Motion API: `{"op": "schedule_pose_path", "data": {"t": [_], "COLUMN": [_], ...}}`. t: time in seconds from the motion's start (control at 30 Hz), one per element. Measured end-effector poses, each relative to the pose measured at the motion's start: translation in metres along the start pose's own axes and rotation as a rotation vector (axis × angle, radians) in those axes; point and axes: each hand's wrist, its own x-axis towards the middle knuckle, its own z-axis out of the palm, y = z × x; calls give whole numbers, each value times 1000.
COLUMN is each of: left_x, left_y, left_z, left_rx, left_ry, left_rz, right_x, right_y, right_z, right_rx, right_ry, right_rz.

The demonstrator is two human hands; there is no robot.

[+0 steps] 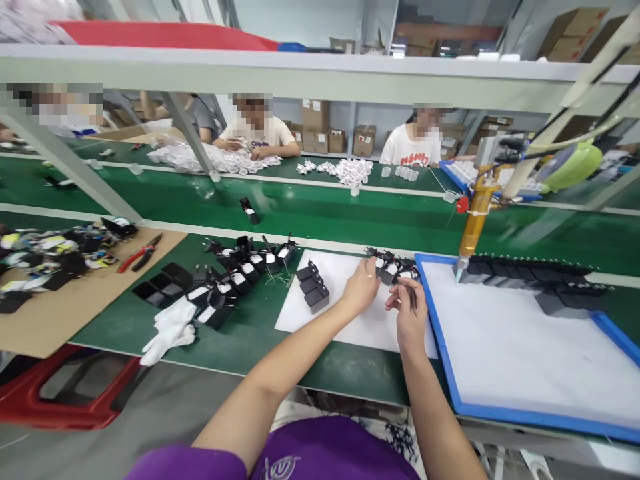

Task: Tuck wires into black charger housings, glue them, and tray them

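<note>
My left hand (363, 288) reaches over the white board (345, 333), its fingers closed at the edge of a row of black adapter housings (389, 267) with white insides. Close by, my right hand (409, 313) pinches a thin dark piece (413, 296), mostly hidden by its fingers. Left of my hands, several black housings (313, 288) stand in a short row on the same board. More open black housings with white inserts and wires (240, 277) lie on the green bench, beside a white glove (173, 327).
A blue-rimmed tray (450, 373) on the right holds a row of black housings (520, 277); a yellow dispensing tool (474, 223) hangs above it. Red-handled pliers (140, 253) and wired parts (55, 257) lie on cardboard at left. Co-workers sit beyond the green conveyor (310, 207).
</note>
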Motion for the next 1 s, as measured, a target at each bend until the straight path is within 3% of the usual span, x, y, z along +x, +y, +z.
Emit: {"op": "schedule_pose_path", "data": {"t": [0.17, 0.3, 0.4, 0.5, 0.6, 0.7, 0.83, 1.0], "left_x": [21, 21, 1, -36, -74, -98, -105, -98], "left_y": [-6, -14, -18, -25, -38, -53, -64, -56], "left_z": [9, 5, -2, -13, -27, -44, -57, -58], "left_rx": [11, 14, 11, -11, -123, -218, -309, -228], "left_ry": [17, 35, 27, -13, -123, -161, -197, -211], "left_rz": [-59, -83, -76, -43, 20, 59, 37, 43], "right_x": [-4, -8, -10, -13, -17, -19, -17, -14], "right_y": [6, 4, 0, -3, -4, -3, -2, -6], "right_z": [0, 0, 0, 0, 0, -2, -5, -3], "right_rx": [1, -8, 6, 15, -58, -158, -183, -241], "right_ry": [-8, -23, -10, -23, -77, -149, -250, -376], "right_rz": [3, 11, 12, 18, -17, -99, -160, -141]}}
